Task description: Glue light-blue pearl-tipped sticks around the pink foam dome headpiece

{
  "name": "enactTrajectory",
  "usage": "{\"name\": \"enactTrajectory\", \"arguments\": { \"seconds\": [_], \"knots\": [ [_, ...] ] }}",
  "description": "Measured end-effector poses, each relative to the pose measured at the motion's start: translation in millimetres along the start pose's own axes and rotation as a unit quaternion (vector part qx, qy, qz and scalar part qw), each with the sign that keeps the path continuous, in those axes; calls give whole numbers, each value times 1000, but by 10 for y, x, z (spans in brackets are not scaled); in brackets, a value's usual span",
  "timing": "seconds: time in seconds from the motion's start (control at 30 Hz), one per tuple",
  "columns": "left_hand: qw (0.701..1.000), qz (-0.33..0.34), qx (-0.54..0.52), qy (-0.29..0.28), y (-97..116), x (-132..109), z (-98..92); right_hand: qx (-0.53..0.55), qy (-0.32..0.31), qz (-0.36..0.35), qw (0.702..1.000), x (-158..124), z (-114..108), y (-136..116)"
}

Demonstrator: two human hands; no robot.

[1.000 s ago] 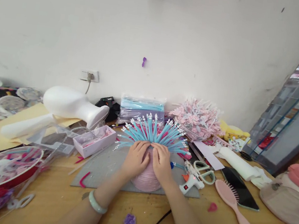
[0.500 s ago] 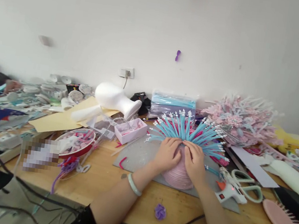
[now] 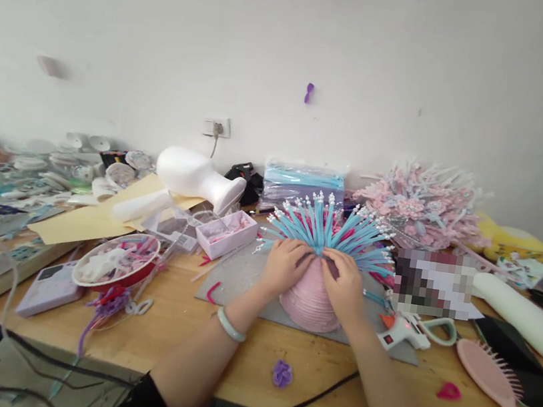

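Observation:
A rounded pink form (image 3: 308,306), ridged as if wrapped in cord, sits on a grey board. From its top spreads a fan of blue fuzzy stems (image 3: 319,222), tipped with small white beads. My left hand (image 3: 287,266) has its fingers bent around the left side of the fan's base. Opposite it, my right hand (image 3: 342,277) presses its fingertips to the same base, close to the left ones. Both hands are closed on the stems' lower ends. The exact pinch point is partly hidden by the fingers. Dark pink stems show behind the blue ones.
A glue gun (image 3: 405,331), scissors (image 3: 440,330) and pink hairbrush (image 3: 485,372) lie right. Leftward are a bowl of scraps (image 3: 116,262), a pale box (image 3: 227,234) and a white foam head (image 3: 194,176). A purple rosette (image 3: 282,373) lies near the front edge.
The whole view has shifted, so things appear further left. My hands stay at the fan's base, with fingers slightly rearranged. The stems are still gathered there.

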State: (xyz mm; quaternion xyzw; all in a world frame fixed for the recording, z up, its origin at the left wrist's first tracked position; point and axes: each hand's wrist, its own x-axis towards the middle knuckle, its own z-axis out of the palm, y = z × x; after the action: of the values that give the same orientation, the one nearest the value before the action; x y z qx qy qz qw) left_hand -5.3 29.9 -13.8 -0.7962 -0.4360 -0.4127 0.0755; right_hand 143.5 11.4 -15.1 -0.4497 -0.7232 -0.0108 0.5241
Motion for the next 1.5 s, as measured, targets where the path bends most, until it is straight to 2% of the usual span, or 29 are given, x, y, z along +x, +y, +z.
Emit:
{"name": "enactTrajectory", "arguments": {
  "seconds": [0.27, 0.83, 1.23, 1.5],
  "knots": [
    [1000, 13, 5, 15, 35, 1, 1, 25, 11, 2, 1000, 6, -14, 2],
    [1000, 4, -8, -17, 46, -3, -9, 27, 5, 12, 1000, 10, -22, -15],
    [990, -76, -113, -29, 38, 27, 36, 28, 0, 14, 1000, 7, -22, 12],
    [991, -77, -108, -24, 38, 34, 25, 33, 5, 9, 999, 3, -12, 8]
  ]
}}
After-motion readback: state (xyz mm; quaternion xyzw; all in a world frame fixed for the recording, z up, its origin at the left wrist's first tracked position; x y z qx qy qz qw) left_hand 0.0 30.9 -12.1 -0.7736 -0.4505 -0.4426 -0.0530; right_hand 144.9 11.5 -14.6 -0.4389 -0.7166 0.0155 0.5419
